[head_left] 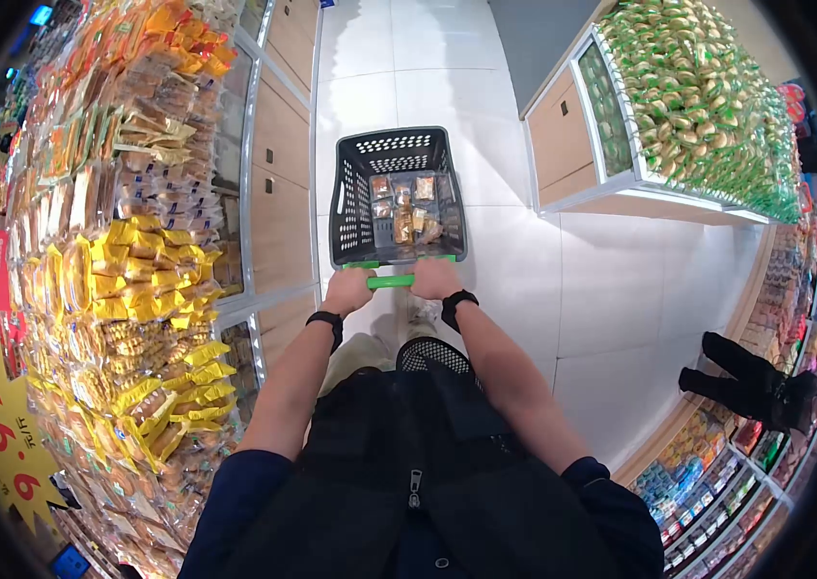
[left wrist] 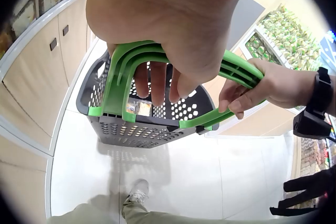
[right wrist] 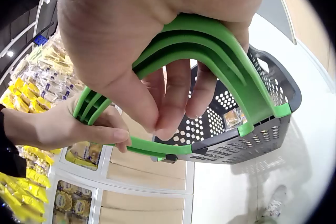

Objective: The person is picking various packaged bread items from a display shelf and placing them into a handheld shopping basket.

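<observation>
A black shopping basket [head_left: 355, 217] with perforated walls is in front of the person in the head view, several small clear-wrapped packages [head_left: 404, 230] lying in its bottom. Its green handle [head_left: 391, 282] runs along the side nearest the body. The left hand [head_left: 348, 289] grips the handle at its left part, while the right hand [head_left: 437, 278] grips it a short way to the right. In the left wrist view, the left hand [left wrist: 163, 19] has its fingers curled down around the green bar. From the right wrist, the right hand [right wrist: 157, 29] shows fingers wrapped round the handle's corner.
On the left, a display is piled with packaged snacks, including yellow packets [head_left: 143, 280], above wooden cabinets [head_left: 278, 227]. A counter with green-wrapped items [head_left: 688, 87] stands at right. Pale tiled floor [head_left: 611, 289] lies between them. A dark-clothed person [head_left: 756, 386] is at far right.
</observation>
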### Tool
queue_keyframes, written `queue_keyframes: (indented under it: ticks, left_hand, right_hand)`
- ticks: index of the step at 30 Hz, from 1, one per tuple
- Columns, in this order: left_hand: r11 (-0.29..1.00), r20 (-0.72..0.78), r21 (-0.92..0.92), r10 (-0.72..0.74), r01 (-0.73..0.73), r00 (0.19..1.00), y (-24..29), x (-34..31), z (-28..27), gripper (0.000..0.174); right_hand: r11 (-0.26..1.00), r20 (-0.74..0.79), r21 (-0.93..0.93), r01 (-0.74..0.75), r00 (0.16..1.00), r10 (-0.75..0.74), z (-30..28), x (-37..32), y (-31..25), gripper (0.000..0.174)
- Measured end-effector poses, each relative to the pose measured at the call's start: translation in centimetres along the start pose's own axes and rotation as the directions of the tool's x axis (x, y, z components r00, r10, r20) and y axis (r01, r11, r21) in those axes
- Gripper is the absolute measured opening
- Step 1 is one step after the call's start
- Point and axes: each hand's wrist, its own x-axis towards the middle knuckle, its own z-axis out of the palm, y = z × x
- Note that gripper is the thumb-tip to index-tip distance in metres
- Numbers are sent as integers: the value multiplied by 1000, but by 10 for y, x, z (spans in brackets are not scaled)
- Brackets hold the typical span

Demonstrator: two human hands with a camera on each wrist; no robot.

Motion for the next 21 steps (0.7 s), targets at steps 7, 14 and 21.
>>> queue_keyframes:
  ticks: [7,14,21]
  left_hand:
    - [1000,17,9,3,-3,1000,7,26,-25,22]
    - [976,-38,-55,210,-212,977,-23,48,-20,25]
    - [917,180,-241,365,-319,913,-44,68,-57,44]
  right_hand:
    - [998,51,-16,58,997,-57,-25,30,15,28]
    - [989,8,143,43,999,-45,-27,44,20,26]
    - [992,345,90,90,931,-116,-87,76,-2,41]
